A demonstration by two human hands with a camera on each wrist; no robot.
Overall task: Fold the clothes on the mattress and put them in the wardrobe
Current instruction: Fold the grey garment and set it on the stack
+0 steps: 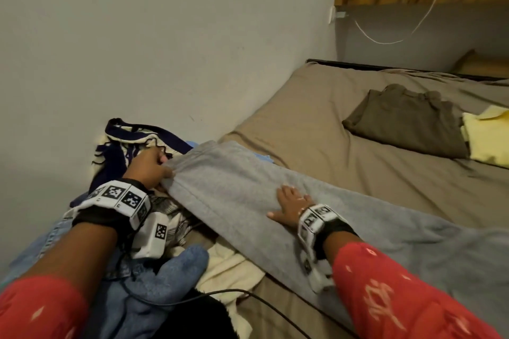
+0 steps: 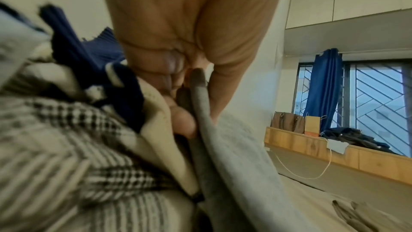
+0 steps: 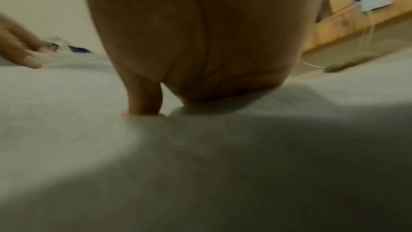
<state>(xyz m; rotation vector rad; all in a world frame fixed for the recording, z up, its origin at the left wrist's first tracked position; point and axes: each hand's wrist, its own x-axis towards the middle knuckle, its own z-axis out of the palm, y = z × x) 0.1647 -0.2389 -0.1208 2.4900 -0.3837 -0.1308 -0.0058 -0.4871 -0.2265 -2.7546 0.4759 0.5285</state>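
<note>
Head view, nearest first: right hand [image 1: 292,205] flat, fingers spread, pressing on grey sweatpants [image 1: 237,190] stretched across the mattress [image 1: 316,129], probably to pin the cloth for a crease. Beyond the sweatpants' far end, left hand [image 1: 150,169] pinching the hem between thumb and curled fingers (wrist view confirms), likely to keep it taut. Behind that hem, unfolded pile [image 1: 132,146]. Farther past the sweatpants, folded olive garment [image 1: 407,124] and yellow one [image 1: 487,137], awaiting the wardrobe.

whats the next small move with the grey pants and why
Probably carry the end pinched by the left hand over toward the right hand. The grey pants lie stretched out, the right palm pressing them flat on the mattress, ready for a fold.
</note>
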